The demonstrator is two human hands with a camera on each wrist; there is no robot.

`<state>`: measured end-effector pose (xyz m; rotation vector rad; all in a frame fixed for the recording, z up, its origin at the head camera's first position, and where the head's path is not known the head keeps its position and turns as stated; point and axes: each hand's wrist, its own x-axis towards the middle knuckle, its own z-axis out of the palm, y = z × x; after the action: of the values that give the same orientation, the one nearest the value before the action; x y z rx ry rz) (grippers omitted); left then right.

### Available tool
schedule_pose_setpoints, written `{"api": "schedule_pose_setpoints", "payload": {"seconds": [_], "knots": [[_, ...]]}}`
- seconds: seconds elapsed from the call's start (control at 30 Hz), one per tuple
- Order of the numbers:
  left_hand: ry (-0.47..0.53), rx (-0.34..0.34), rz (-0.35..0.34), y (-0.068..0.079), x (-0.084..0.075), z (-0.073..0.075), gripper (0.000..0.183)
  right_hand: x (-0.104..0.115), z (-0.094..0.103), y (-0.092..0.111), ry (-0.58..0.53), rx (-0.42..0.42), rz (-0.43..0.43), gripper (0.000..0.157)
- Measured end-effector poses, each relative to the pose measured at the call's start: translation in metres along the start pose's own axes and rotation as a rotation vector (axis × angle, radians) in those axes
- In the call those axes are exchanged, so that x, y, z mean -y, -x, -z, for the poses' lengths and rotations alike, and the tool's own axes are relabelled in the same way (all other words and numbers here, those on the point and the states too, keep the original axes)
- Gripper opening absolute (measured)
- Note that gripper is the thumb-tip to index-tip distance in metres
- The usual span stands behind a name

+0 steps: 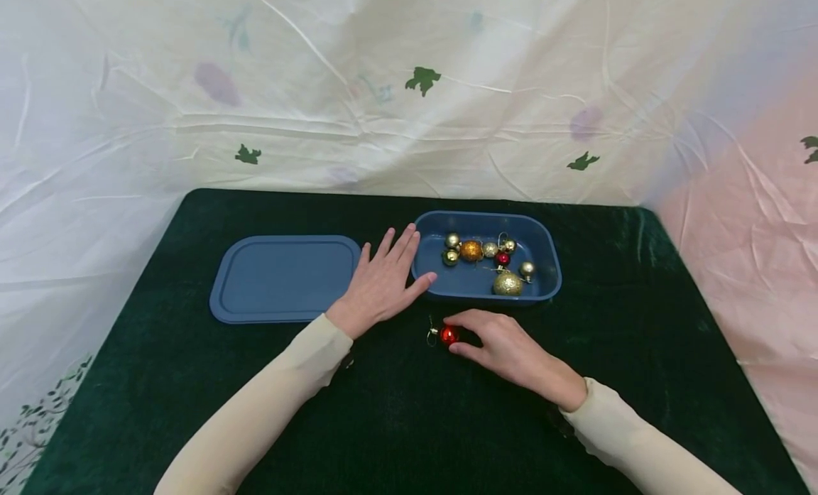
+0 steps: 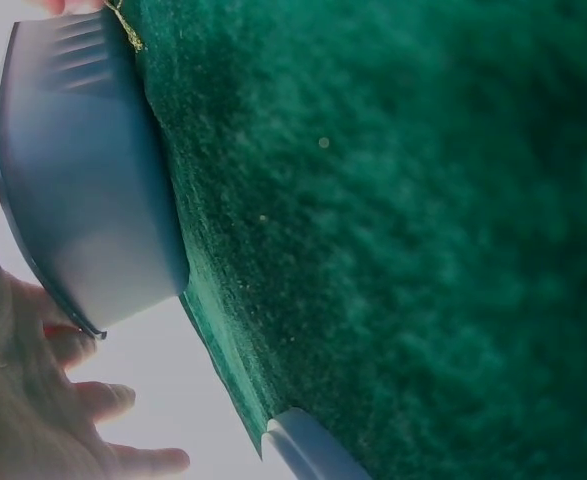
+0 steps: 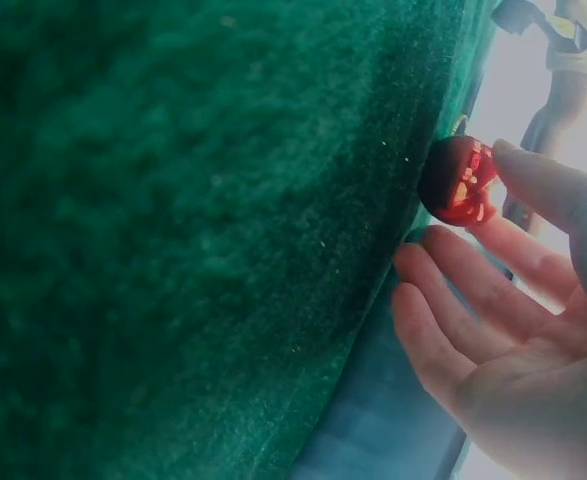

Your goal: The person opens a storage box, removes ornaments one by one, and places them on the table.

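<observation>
A shiny red Christmas bauble with a metal cap and a loop of string lies on the green cloth, in front of a blue box. My right hand pinches it between thumb and index finger; in the right wrist view the thumb tip meets the glossy red bauble and the other fingers spread below. My left hand rests at the left end of the blue box, fingers straight along its rim. Inside the box lie several gold baubles, an orange one and a small red one.
To the left of the box, a blue lid lies flat on the dark green tablecloth. Pale printed fabric hangs behind and beside the table. The left forearm passes near the lid's right corner.
</observation>
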<state>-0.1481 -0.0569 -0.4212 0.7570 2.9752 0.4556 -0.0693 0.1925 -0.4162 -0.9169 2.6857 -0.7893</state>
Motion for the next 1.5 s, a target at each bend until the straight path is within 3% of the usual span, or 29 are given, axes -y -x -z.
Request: {"api": "schedule_pose_setpoints", "payload": {"seconds": [0.23, 0.5, 0.93, 1.23, 1.5], "knots": [[0.010, -0.008, -0.001, 0.001, 0.001, -0.001, 0.088, 0.004, 0.008, 0.007, -0.014, -0.071, 0.000, 0.043], [0.015, -0.002, 0.008, 0.002, 0.001, -0.001, 0.088, 0.004, 0.019, 0.011, -0.003, -0.249, 0.070, 0.031], [0.017, 0.006, 0.018, 0.001, 0.002, -0.002, 0.088, -0.003, 0.031, -0.004, -0.046, -0.448, 0.092, 0.027], [0.010, 0.005, 0.015, 0.000, 0.002, -0.002, 0.088, -0.021, 0.040, -0.022, -0.024, -0.510, 0.082, 0.027], [0.010, 0.006, 0.006, 0.001, 0.003, -0.003, 0.088, -0.037, 0.048, -0.039, 0.039, -0.467, 0.062, 0.031]]}}
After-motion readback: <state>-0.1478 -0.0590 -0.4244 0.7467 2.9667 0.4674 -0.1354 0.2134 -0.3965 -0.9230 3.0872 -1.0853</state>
